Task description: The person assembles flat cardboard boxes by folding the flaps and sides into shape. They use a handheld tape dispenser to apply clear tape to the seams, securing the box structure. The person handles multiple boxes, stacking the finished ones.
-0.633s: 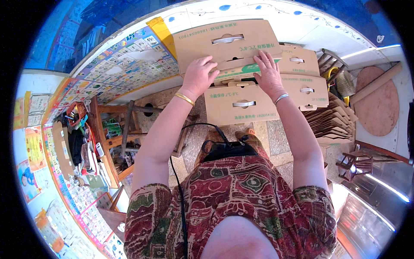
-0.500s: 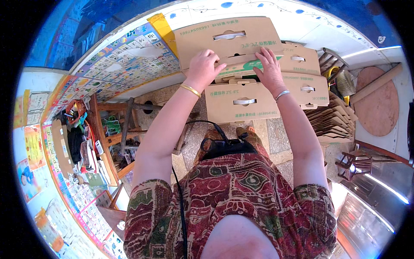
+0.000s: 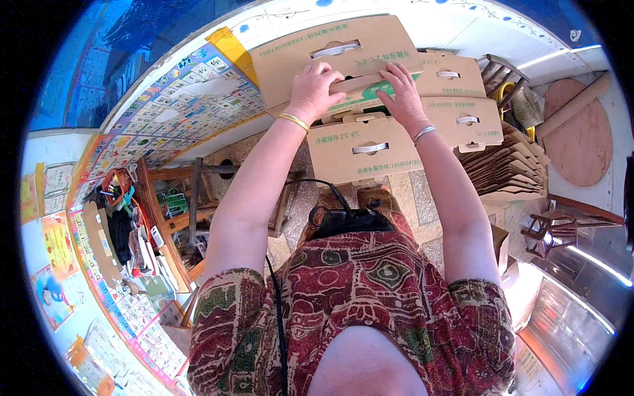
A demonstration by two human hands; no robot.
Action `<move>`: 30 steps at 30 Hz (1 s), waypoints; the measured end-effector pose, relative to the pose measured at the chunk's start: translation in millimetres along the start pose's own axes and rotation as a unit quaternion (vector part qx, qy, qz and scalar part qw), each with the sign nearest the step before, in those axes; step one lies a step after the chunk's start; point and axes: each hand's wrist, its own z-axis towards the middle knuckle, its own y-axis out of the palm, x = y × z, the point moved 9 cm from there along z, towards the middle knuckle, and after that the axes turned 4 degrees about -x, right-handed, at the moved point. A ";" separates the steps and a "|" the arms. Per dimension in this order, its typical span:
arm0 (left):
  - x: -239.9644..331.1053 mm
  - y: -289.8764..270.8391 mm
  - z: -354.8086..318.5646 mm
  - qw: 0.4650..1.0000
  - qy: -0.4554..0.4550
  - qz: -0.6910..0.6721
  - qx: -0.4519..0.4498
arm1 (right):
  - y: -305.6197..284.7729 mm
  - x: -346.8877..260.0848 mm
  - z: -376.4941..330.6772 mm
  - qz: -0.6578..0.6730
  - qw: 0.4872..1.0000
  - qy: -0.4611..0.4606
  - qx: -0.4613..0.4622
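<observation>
Brown cardboard everywhere on my feed. From here I see the top box [image 3: 362, 62] under both hands, at the far side of the person, against the wall. Left hand [image 3: 318, 91]: fingers bent over the near lid edge, thumb apart; can't tell if it pinches the flap [image 3: 358, 84]. Right hand [image 3: 404, 99]: fingers spread on the lid's near right corner, thumb apart, not closed on anything.

Done, as far as I can see: top box has its shape, and its white handle [image 3: 337, 49] sits in the slot. Left, I judge: the near edge, since the flap isn't flush and a green panel [image 3: 367, 98] shows beneath. I can't tell what's inside.

Front box [image 3: 340, 160], just below, and two side boxes [image 3: 456, 86] [image 3: 470, 134] have shape and handles too. More cardboard [image 3: 508, 173] lies piled to the right, folded or flat; I can't tell which.
</observation>
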 end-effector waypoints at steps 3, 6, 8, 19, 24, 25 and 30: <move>-1.3 1.9 -0.3 1.000 0.006 -0.009 0.024 | -0.8 0.4 -0.4 0.007 1.000 -0.007 0.011; -7.4 2.3 -0.1 0.999 -0.008 -0.039 0.028 | 0.5 4.6 -1.3 0.031 0.999 -0.013 0.015; -9.9 4.4 3.6 0.998 0.003 -0.053 0.039 | -1.4 8.8 -0.9 0.057 0.998 -0.026 0.026; -24.4 15.8 -3.3 0.991 -0.018 -0.135 0.019 | 60.1 68.9 -95.8 0.200 0.973 0.056 -0.105; -13.8 16.2 -2.6 0.995 0.000 -0.099 -0.020 | 117.3 71.6 -148.7 0.094 0.979 0.010 -0.181; -13.7 14.0 -3.8 0.995 -0.004 -0.099 -0.022 | 119.7 66.2 -150.2 0.073 0.980 0.015 -0.184; -20.1 11.8 0.7 0.994 -0.017 -0.109 -0.013 | 133.0 51.3 -144.1 -0.019 0.975 0.015 -0.220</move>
